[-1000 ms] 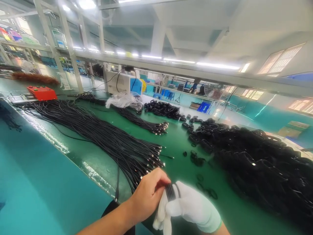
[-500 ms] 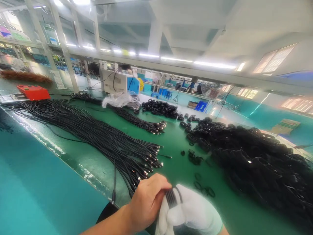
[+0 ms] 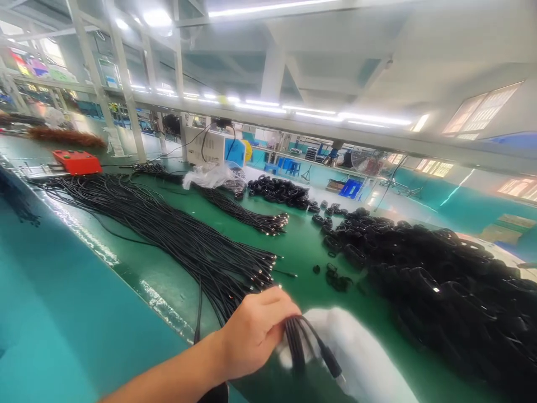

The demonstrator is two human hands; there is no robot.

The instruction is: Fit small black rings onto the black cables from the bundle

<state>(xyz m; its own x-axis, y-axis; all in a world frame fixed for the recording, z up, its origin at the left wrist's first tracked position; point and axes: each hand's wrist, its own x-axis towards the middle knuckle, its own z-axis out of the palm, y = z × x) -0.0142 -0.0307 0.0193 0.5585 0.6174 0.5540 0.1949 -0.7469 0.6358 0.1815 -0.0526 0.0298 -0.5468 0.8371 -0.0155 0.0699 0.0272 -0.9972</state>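
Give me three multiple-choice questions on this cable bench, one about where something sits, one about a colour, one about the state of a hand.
1. Where is the red box?
A. far left of the bench
B. on the coil pile
C. under the right hand

2. What colour is the glove on the right hand?
A. black
B. white
C. blue

3. What is the left hand doing?
A. lying flat and open
B. gripping a looped cable
C. holding the plastic bag

Answers: 1 A, the box sits at the far left end of the bench, beyond the straight cables and away from the coil pile. 2 B, the glove is white, though blurred. 3 B, the bare fingers are closed on the looped cable, while the plastic bag lies far off.
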